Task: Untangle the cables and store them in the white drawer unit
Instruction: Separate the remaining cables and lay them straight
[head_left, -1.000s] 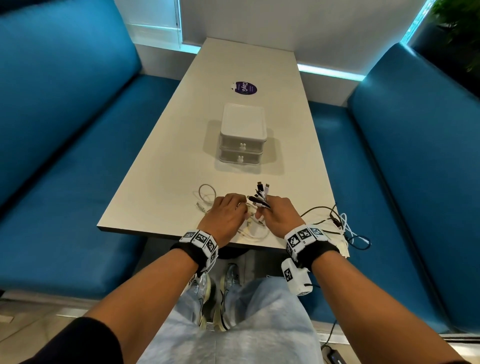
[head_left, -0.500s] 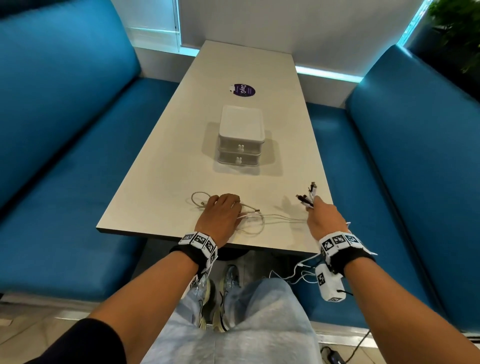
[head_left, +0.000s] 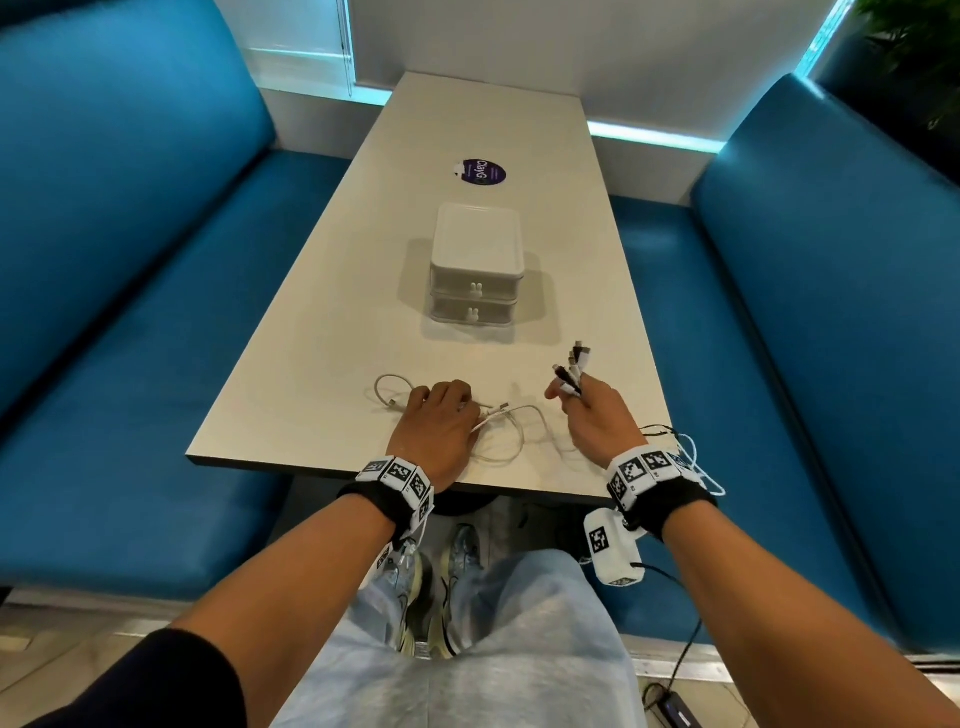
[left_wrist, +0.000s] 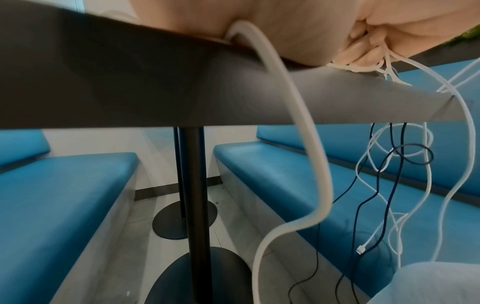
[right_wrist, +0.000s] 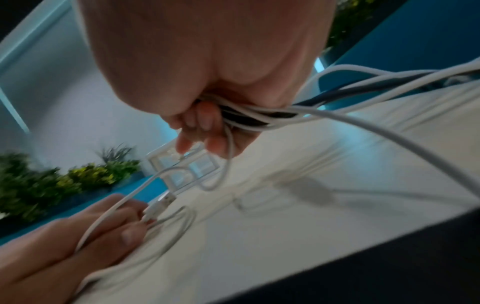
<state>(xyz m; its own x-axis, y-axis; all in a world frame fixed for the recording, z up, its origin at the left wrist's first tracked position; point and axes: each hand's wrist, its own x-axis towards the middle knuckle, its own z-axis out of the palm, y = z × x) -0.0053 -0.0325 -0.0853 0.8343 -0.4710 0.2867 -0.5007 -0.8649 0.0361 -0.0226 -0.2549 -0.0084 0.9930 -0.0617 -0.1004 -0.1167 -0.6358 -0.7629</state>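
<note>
The white drawer unit (head_left: 475, 260) stands mid-table with both drawers closed; it is a blur in the right wrist view (right_wrist: 182, 164). My left hand (head_left: 441, 418) lies knuckles-up near the front edge, with its fingers curled on a white cable (head_left: 511, 413). That cable loops on the table to both sides of the hand. My right hand (head_left: 592, 421) is raised a little to the right and grips a bundle of black and white cables (right_wrist: 259, 119). The bundle's plugs (head_left: 571, 364) stick up above the fingers. The bundle's loose ends (left_wrist: 374, 185) hang off the table's front right corner.
Blue upholstered benches (head_left: 130, 364) run along both sides of the beige table (head_left: 332, 322). A purple round sticker (head_left: 480, 171) lies beyond the drawer unit. Under the table stand black posts (left_wrist: 197, 185). A black lead (head_left: 680, 660) trails on the floor at right.
My right hand pulled the bundle away to the right, leaving one white cable under my left hand. It has now come back left over the table. The left hand stayed in place.
</note>
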